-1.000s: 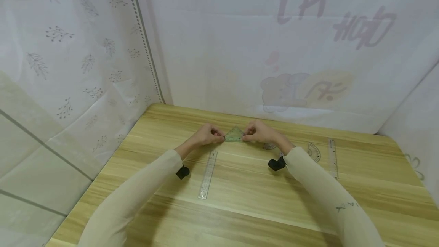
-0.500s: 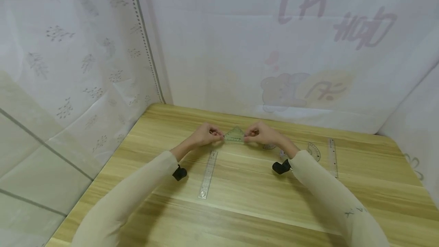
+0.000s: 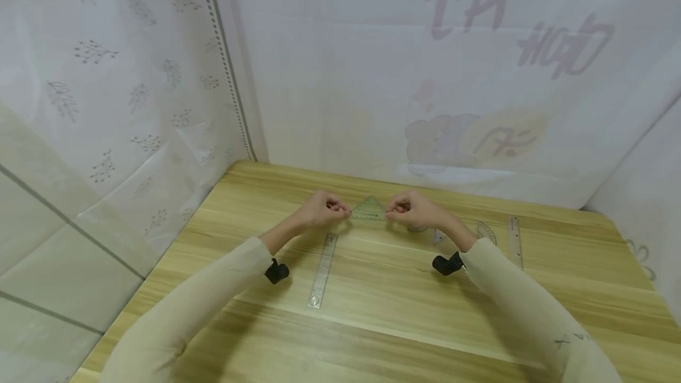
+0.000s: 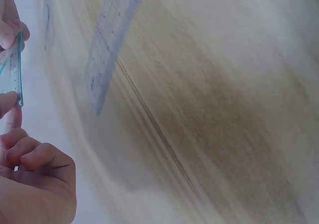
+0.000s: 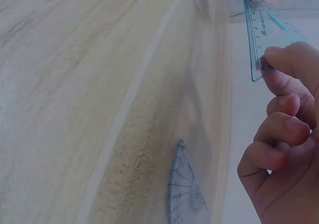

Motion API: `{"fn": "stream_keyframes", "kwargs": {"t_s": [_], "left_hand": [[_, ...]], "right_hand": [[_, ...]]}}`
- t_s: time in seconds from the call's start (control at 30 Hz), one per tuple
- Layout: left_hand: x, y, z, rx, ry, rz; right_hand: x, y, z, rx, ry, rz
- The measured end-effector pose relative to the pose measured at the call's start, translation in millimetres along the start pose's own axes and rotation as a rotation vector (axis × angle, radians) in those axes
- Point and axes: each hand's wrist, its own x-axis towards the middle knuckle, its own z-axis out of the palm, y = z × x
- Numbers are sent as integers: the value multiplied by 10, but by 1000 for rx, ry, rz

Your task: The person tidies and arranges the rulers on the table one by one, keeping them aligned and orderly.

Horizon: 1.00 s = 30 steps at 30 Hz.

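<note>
A clear greenish set square (image 3: 369,210) is held up between my two hands, its long edge toward me and its peak pointing away. My left hand (image 3: 318,208) pinches the left corner between thumb and fingertip. At the opposite corner, my right hand (image 3: 417,208) pinches with thumb and index finger, its other fingers curled, as the right wrist view shows. Printed marks run along the set square (image 5: 266,27) there. On the table below the left hand lies a clear straight ruler (image 3: 323,270).
To the right on the wooden table (image 3: 393,312) lie a protractor (image 3: 486,231) and another clear ruler (image 3: 515,241). A second small protractor (image 3: 417,229) and a clear piece with a pointed corner (image 3: 438,236) are partly hidden by my right arm. A pale curtain (image 3: 340,75) hangs behind.
My right hand and forearm have shifted slightly to the right, and the set square has moved a little that way too. My left hand stays nearly where it was.
</note>
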Motion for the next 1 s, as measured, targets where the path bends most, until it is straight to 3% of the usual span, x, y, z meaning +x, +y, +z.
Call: {"fn": "stream_keyframes", "kwargs": {"t_s": [0.17,0.33,0.47,1.0], "left_hand": [[-3,14,40,-4,-6,2],[-7,24,107,28,-28,54],[-17,47,150,22,-36,82],[-34,151,320,1,-52,99]], "right_hand": [[-55,-9,0,-6,10,-9],[-149,8,2,-46,25,-54],[-230,-10,-9,-38,31,-41],[-481,-73,10,-13,83,-6]]}}
